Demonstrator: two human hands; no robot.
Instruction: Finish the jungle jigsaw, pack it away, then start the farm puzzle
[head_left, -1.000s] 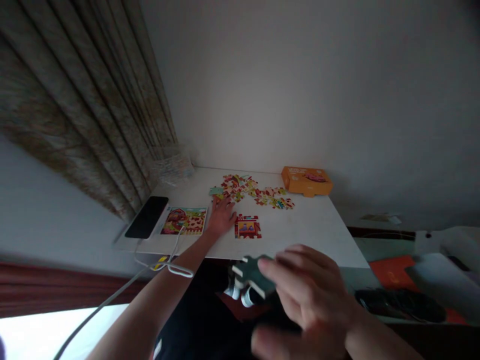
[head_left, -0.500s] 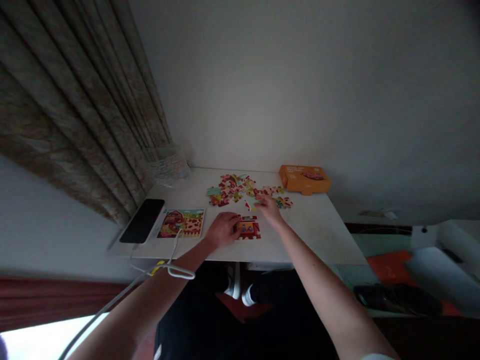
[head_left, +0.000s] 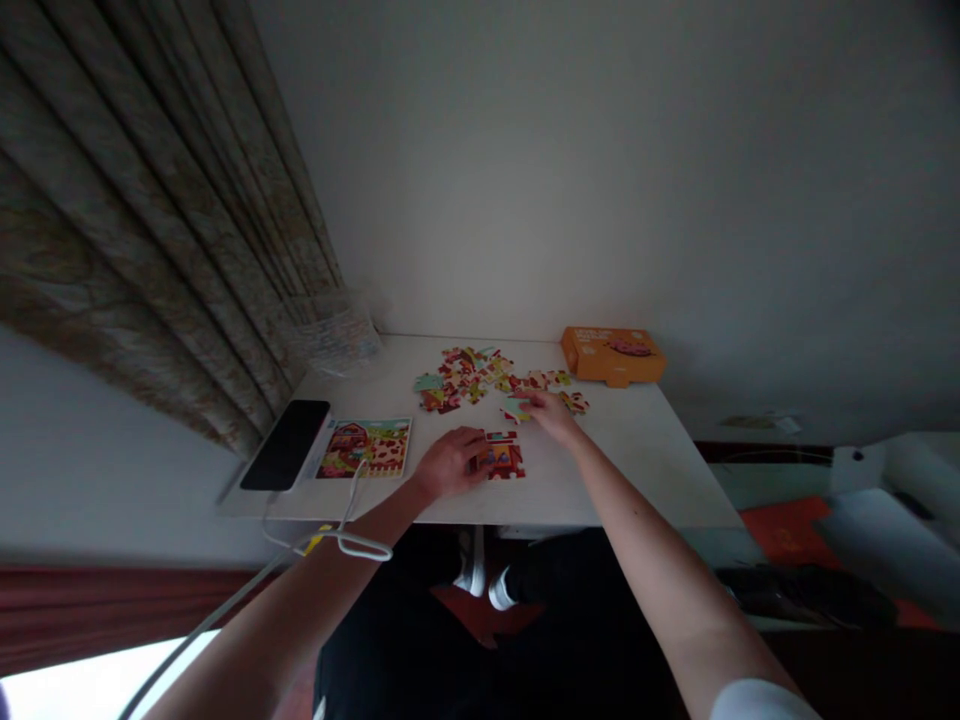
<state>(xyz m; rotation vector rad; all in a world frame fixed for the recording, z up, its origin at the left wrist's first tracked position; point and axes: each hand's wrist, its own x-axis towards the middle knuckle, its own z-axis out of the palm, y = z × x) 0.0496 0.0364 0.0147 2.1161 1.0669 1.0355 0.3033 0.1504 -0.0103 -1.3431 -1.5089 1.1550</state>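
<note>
Nearest me, the left hand (head_left: 454, 462) lies over the left edge of the joined puzzle section (head_left: 508, 462); whether it pinches anything I can't tell. Just beyond, the right hand (head_left: 549, 410) has its fingertips closed on a pale green piece (head_left: 515, 408), short of the loose pieces (head_left: 469, 378). I'd call this step placing one piece; it seems to call for turning to match an edge. Compared with a second ago, the right hand is lower, over the table (head_left: 615, 470), and the left has left the loose pieces.
</note>
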